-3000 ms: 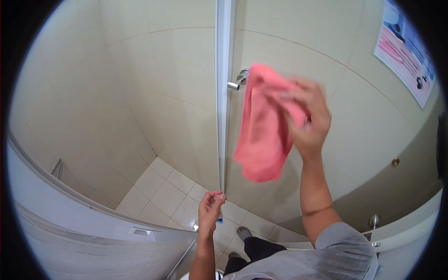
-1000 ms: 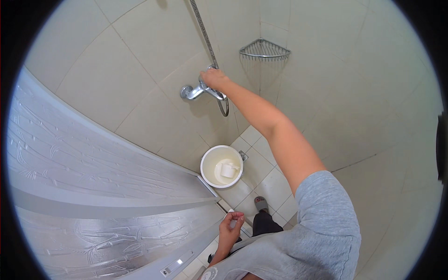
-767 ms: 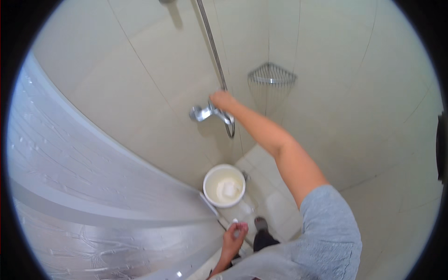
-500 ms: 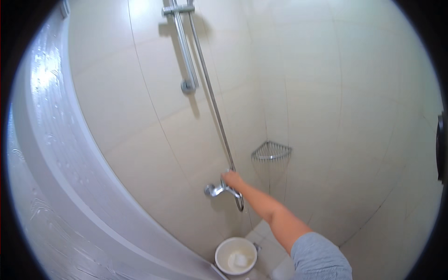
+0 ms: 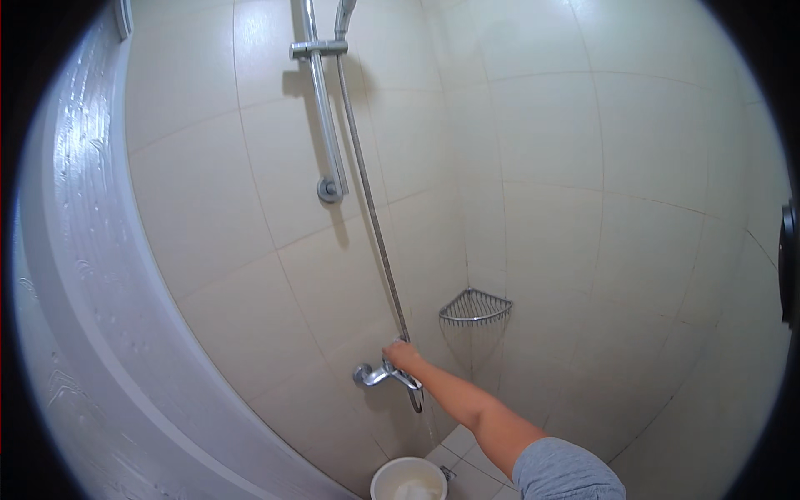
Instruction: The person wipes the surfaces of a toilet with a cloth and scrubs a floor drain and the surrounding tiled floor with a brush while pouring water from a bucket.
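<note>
The middle and right of the frame are filled by tiled walls (image 5: 558, 133), of which more is shown up top than a half second ago, since the view has been tipped upward. By the same tilt the tap and bucket have been pushed lower in the frame. The left side is closed off by a patterned shower panel (image 5: 108, 275), its pale edge bent down toward the bottom of the frame; the tightest room is left between that edge and the bucket. In the upper middle a metal rail (image 5: 326, 125) and a long hose (image 5: 367, 183) are fixed. From the lower right the bare right arm is stretched inward, with open air left along its right side.

At the bottom edge a white bucket (image 5: 409, 460), partly cut off, is set on the floor (image 5: 459, 442), close to the panel. Right of centre a wire corner shelf (image 5: 476, 310) is mounted, clear of the arm. The tap (image 5: 379, 374), low in the middle, is topped by the right hand (image 5: 403, 356); the fingers seem closed around its upper part, though the exact grip cannot be told. The left hand is not shown, so its state cannot be told. Below the spout a thin stream of water (image 5: 431, 427) can now be made out, by which the tap is judged to be turned on. Inside the bucket a white scoop (image 5: 413, 492) is partly seen.
</note>
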Motion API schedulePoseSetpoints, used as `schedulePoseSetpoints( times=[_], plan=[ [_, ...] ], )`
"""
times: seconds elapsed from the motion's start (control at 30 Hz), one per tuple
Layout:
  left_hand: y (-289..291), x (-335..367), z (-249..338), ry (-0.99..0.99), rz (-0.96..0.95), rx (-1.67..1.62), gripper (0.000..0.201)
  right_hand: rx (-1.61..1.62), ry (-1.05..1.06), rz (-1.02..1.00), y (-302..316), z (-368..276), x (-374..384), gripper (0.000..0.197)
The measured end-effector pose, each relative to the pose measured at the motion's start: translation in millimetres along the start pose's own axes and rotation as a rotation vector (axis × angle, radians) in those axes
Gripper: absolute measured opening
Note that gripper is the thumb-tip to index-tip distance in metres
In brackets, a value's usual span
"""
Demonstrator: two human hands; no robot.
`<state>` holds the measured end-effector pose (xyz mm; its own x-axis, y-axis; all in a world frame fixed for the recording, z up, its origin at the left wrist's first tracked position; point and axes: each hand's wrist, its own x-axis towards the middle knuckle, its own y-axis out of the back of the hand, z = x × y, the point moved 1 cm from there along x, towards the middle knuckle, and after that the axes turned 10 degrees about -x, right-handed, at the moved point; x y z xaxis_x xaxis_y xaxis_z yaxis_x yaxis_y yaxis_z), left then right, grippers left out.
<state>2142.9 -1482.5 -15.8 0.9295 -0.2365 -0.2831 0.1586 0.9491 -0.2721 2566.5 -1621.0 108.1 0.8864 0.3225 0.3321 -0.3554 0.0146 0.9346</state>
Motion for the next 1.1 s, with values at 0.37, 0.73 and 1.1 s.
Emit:
schedulePoseSetpoints(
  times=[0.37, 0.73, 1.1],
  plan=[
    [-17.7, -10.8, 64.7, -0.081, -0.019, 0.281, 0.018, 0.043, -0.173, 0.106, -10.3, 15.9, -21.7, 0.047],
    [16.0, -22.6, 67.7, -0.006, 0.074, 0.347, 0.019, 0.527, -0.691, 0.235, -20.2, -6.0, -63.7, 0.034],
    [41.5, -25.0, 53.3, 0.032, 0.180, 0.263, 0.017, 0.526, -0.640, 0.522, -47.1, -0.3, -47.6, 0.028]
  ],
)
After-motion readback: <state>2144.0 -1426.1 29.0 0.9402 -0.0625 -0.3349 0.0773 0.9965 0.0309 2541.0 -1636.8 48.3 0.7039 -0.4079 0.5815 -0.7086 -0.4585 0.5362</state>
